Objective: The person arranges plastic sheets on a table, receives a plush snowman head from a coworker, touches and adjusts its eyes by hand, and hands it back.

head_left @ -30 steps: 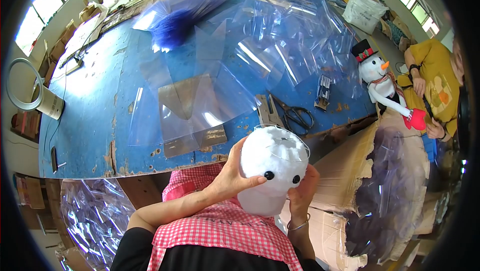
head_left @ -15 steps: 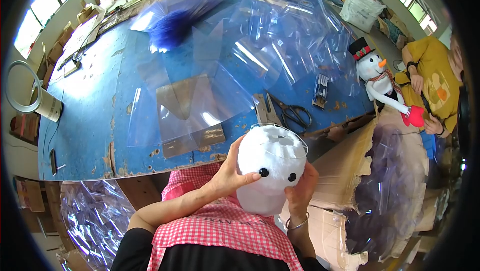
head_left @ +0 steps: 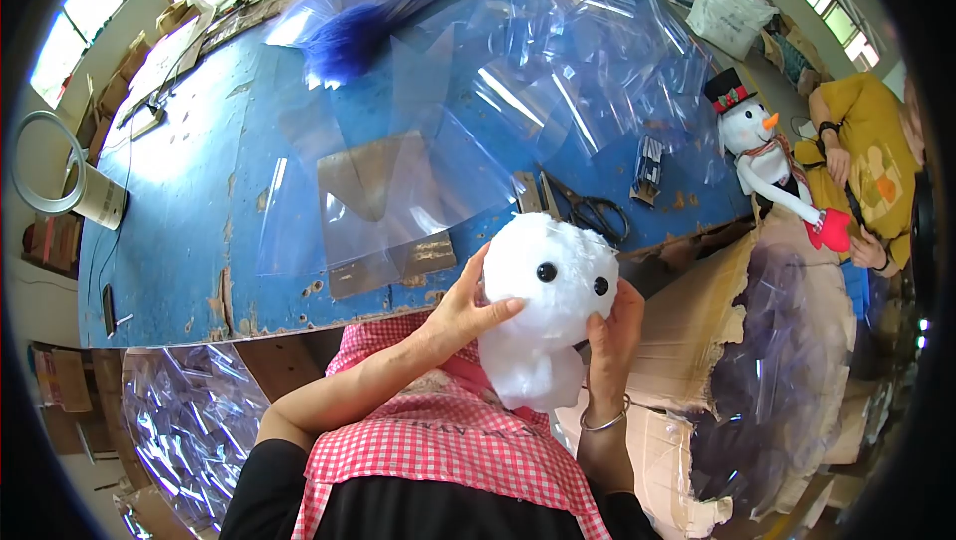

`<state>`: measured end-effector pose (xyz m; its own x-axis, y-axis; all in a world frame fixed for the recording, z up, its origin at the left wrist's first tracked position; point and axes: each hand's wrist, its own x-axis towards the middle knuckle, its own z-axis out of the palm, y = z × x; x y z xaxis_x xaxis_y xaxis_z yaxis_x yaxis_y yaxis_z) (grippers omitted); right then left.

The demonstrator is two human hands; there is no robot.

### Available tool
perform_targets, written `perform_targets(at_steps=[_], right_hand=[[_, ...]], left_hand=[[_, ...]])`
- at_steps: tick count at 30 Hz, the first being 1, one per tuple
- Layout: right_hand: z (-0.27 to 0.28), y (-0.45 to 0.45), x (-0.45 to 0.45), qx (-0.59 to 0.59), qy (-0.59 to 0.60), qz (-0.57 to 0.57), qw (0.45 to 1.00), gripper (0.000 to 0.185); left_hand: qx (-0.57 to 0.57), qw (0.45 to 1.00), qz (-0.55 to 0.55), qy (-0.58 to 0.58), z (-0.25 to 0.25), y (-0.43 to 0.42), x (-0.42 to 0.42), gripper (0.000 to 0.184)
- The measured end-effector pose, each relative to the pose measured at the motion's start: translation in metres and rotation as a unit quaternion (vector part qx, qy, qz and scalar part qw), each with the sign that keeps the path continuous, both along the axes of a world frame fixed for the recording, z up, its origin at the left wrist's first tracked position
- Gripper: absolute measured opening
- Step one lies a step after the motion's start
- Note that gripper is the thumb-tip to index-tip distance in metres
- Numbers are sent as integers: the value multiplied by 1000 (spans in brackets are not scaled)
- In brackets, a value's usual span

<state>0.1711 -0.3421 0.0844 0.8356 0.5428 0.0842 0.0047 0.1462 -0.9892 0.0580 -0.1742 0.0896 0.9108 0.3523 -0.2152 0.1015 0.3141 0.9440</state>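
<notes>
A white fluffy snowman head (head_left: 550, 311) with two black eyes is held between my hands, its face turned up toward me and a pale neck part below. My left hand (head_left: 466, 309) grips its left side, thumb beneath one eye. On the right side my right hand (head_left: 612, 341) is closed round it, thumb below the other eye; a bangle circles that wrist. Behind the head, black scissors (head_left: 597, 216) and a stapler-like metal tool (head_left: 528, 193), partly hidden, lie on the blue table (head_left: 179, 271). Clear plastic sheets (head_left: 438, 191) lie farther left.
A finished snowman (head_left: 752, 136) with a black hat leans at the table's right, beside a person in yellow (head_left: 866, 141). Blue mesh (head_left: 349, 42), a white bucket (head_left: 100, 196), a small box (head_left: 647, 171) and a white sack (head_left: 730, 12) stand around. Torn cardboard (head_left: 687, 326) holds plastic at the right.
The snowman head has tilted back and moved up, so its eyes sit higher and its open top with the clear ring no longer shows. Both hands moved with it.
</notes>
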Motion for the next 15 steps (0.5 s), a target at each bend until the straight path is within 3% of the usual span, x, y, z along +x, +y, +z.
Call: perform_targets(at_steps=[5, 15], right_hand=[[2, 6, 0, -17, 13, -1, 1000, 77], [2, 16, -6, -60, -25, -7, 998, 78]], left_hand=[[66, 998, 8, 18, -3, 0, 1, 105], [91, 995, 12, 23, -10, -1, 2, 110]])
